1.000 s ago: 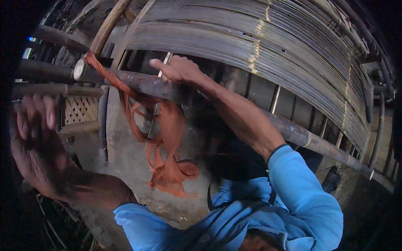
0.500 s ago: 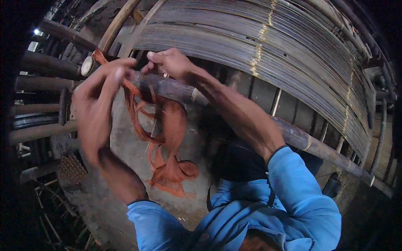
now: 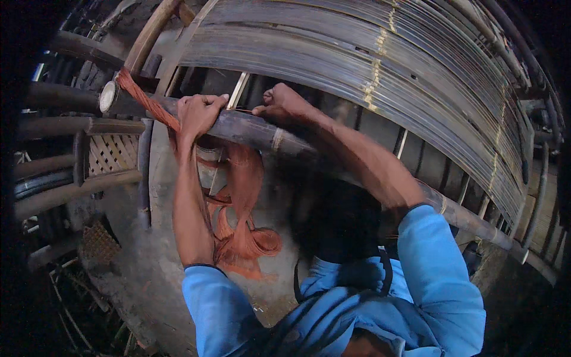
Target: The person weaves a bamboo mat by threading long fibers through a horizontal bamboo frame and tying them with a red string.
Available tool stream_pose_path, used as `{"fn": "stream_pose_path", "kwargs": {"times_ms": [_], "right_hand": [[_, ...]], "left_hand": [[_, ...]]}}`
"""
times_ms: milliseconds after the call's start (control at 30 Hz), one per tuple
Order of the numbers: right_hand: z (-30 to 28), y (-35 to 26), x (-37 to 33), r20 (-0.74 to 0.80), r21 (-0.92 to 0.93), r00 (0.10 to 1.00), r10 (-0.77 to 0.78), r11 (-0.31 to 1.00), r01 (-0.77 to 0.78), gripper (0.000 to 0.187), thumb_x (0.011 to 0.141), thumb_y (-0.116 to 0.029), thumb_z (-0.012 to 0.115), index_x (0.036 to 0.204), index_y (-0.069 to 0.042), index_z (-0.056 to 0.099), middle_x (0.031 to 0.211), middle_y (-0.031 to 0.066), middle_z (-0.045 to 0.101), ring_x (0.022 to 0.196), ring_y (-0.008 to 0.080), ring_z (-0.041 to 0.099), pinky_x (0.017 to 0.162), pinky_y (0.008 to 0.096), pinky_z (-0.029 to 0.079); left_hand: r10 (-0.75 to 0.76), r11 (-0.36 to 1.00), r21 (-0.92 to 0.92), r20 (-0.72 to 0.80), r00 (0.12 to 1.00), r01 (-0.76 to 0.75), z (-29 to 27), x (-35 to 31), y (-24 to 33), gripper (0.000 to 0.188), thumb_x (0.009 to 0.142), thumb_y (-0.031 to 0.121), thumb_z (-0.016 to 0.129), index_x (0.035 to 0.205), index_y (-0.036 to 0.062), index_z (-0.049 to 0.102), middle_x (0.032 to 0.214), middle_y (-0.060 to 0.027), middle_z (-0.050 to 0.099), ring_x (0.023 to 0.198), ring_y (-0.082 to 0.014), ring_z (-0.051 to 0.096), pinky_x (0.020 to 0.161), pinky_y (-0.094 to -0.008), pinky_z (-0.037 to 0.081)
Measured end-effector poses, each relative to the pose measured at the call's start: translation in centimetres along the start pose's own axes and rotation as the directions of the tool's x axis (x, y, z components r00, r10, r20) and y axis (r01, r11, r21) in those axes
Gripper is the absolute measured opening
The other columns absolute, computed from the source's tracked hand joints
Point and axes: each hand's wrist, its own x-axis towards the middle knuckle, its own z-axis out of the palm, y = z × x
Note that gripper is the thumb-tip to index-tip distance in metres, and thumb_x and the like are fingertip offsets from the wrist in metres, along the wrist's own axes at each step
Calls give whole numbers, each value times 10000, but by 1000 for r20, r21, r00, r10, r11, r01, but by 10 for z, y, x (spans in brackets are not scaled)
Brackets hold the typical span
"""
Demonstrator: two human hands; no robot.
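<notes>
**Thin thread [image 3: 241, 110] drawn out along a bamboo pole [image 3: 256, 132]**

We logged the thread in the short gap between the hands, right by the pole. The right hand [image 3: 285, 102] was curled, thumb and bent fingers seemingly pinching the thread's end. The left hand [image 3: 199, 116] lay bent over the pole, thumb pointing toward the thread; we couldn't tell whether it pinched or just pressed down. Best handling, we judged: left braced on the pole, right pulling with light, even tension, since so fine a strand could snap or snag.

We noted the thread as orange-brown, hair-thin, nearly straight. The yarn hank [image 3: 147, 102] was rust-orange, twisted like rope over the pole left of the left hand, then loosening into soft loops below it, right of that forearm. We couldn't see whether thread and hank joined.
</notes>
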Motion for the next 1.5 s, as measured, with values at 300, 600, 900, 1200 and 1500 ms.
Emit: {"fn": "stream_pose_path", "kwargs": {"times_ms": [300, 600, 900, 1200, 1500], "right_hand": [[39, 55, 52, 187, -49, 981, -45, 997, 55, 489, 827, -338, 784, 636, 5, 494, 595, 112, 407, 604, 193, 377, 580, 411, 388], [10, 21, 24, 55, -72, 976, -213, 974, 216, 464, 837, -306, 796, 587, -50, 501, 563, 78, 474, 565, 145, 494, 534, 363, 401], [37, -63, -19, -305, 334, 946, -106, 919, 210, 399, 878, -185, 745, 568, -20, 555, 564, -56, 446, 567, 57, 448, 527, 298, 401], [54, -131, -157, -317, -102, 816, -483, 873, 476, 306, 745, -258, 787, 847, -14, 634, 1032, 169, 545, 986, 372, 522, 825, 491, 450], [-71, -60, -393, -268, -222, 920, -286, 948, 230, 573, 803, -220, 746, 1278, 0, 513, 1224, 235, 533, 1111, 412, 556, 948, 500, 470]], "left_hand": [[143, 990, 47, -278, 950, -135, 12, -8, 3, 496, 878, 544, 647, 835, 72, 791, 742, -177, 701, 811, -369, 657, 922, -435, 433], [89, 995, 56, -223, 971, -78, 10, -9, -1, 482, 887, 527, 638, 837, 73, 793, 760, -212, 701, 774, -406, 664, 824, -448, 484], [97, 995, 25, -212, 972, -93, 14, 1, -5, 476, 914, 511, 582, 813, 88, 777, 782, -215, 684, 810, -407, 646, 861, -438, 452], [136, 990, -17, -179, 974, -141, 7, -5, -18, 385, 957, 440, 585, 1101, 120, 743, 1017, -151, 719, 998, -323, 665, 876, -408, 483], [370, 925, 172, -601, 709, -338, 56, -47, 118, 550, 818, 306, 829, 1237, 23, 613, 1130, -164, 654, 1075, -354, 617, 930, -443, 483]]}}
